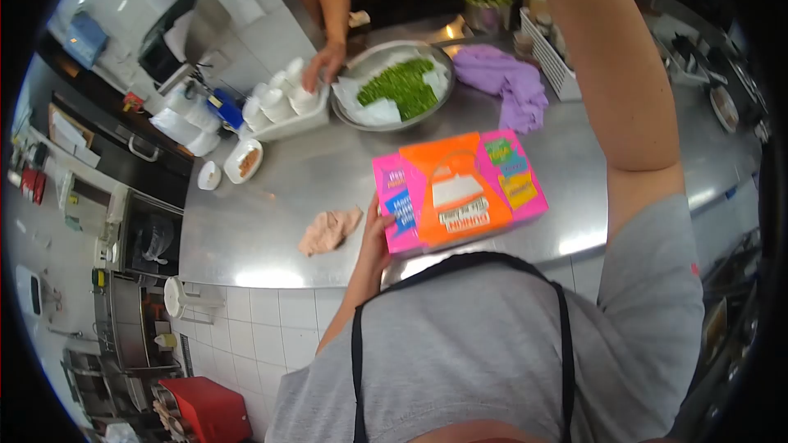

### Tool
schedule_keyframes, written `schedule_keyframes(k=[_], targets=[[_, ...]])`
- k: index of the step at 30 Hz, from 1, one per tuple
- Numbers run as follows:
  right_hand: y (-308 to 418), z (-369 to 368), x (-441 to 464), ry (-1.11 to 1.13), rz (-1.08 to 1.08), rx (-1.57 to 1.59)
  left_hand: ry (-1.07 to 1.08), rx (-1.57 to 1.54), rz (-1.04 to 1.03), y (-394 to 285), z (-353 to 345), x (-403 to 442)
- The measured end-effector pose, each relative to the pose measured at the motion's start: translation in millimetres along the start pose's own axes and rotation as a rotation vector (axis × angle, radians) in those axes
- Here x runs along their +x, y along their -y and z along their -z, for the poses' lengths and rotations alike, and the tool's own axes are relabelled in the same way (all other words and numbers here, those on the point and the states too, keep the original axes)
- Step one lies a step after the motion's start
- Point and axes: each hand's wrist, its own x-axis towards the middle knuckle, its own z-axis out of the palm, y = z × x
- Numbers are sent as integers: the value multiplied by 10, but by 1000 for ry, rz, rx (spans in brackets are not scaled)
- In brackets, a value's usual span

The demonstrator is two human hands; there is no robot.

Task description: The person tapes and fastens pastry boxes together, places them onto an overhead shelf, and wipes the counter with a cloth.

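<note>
A pink and orange cardboard Dunkin box (460,189) is at the near edge of the steel table, its printing upside down to me. My left hand (377,234) grips the box's left side, with the fingers partly hidden along that edge. My right arm is raised past the top of the view, and its hand is out of frame. Left of the box lies a crumpled beige cloth (328,230). Beyond the box stands a metal bowl (338,107) lined with white paper, holding chopped greens (402,90).
A co-worker's hand (325,64) touches white cups (279,98) in a white tray. A purple cloth (502,82) lies right of the bowl. Small white dishes (244,162) stand at the left of the steel table (246,230). A white basket (552,57) is at the back right.
</note>
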Motion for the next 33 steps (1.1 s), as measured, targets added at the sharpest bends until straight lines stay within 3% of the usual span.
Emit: schedule_keyframes(k=[2,4,5,7,9,12,13,15,17,18,21,23,25,27,28,29,30,33], targets=[[-153,-331,-328,236,-35,263,0,79,72,39,124,70],[-500,-700,-666,499,-251,632,-28,274,204,-47,213,149],[-705,-960,-1065,487,-329,776,-55,400,273,-45,197,115],[-894,-1319,-1567,507,-605,745,-192,937,111,-80,286,153],[-1000,-1806,-2053,480,-759,606,-156,1292,-192,-156,120,249],[-865,-2504,-2558,302,-805,636,23,1523,-589,-180,-354,527],[-778,-2727,-2668,216,-880,671,33,1525,-584,-155,-522,611],[-575,-3007,-2808,125,-961,706,309,1577,-581,-69,-783,735],[-386,-3143,-2813,-135,-1192,1326,438,1710,-457,106,-826,808],[-381,-3153,-2811,-142,-1194,1326,559,1833,-327,139,-842,844],[-344,-3159,-2837,-243,-1163,1205,597,1739,-318,126,-824,901],[-387,-3099,-2767,-168,-839,167,552,1699,-407,58,-790,891],[-334,-2890,-2540,-72,-917,346,496,1654,-513,-30,-732,929],[-265,-2881,-2480,35,-986,535,113,1173,-433,-93,-591,860],[-232,-2965,-2481,-3,-1044,774,105,1175,-431,-121,-543,813],[-198,-3022,-2459,-36,-1090,1018,28,922,-160,-161,-497,755],[-157,-2988,-2421,-26,-1077,1026,-49,656,97,-198,-461,699],[-40,-2764,-2341,-6,-1084,1205,-12,486,214,-343,-568,509]])
